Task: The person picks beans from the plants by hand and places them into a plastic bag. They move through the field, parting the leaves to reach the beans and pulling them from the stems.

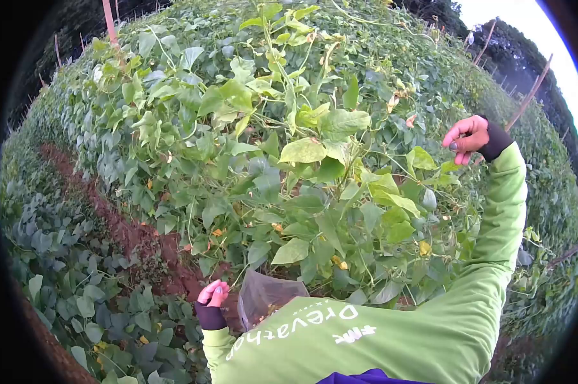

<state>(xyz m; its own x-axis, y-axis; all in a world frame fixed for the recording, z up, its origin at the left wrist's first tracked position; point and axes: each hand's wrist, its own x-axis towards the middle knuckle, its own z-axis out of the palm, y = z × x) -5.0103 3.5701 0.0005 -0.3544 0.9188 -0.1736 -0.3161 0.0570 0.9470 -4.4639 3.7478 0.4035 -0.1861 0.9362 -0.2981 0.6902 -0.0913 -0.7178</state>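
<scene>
My right hand (466, 139) is raised at the right, above the yellow-green vine leaves, with its fingers curled in and the thumb pressed against them. What those fingers hold, if anything, is hidden. My left hand (215, 293) is low at the left, thumb and fingers drawn together, just beside a greyish see-through bag (261, 296). The bag hangs open-mouthed at my front, with small yellowish and reddish bits showing inside. Leafy climbing vines (302, 185) fill the middle, some leaves (303, 150) yellowing and spotted.
A strip of reddish soil (135, 240) runs between the vine rows on the left. Low leafy plants (78, 307) cover the ground beyond it. Wooden stakes (530, 93) rise at the right, and another pole (109, 22) stands at the upper left. Dark trees lie behind.
</scene>
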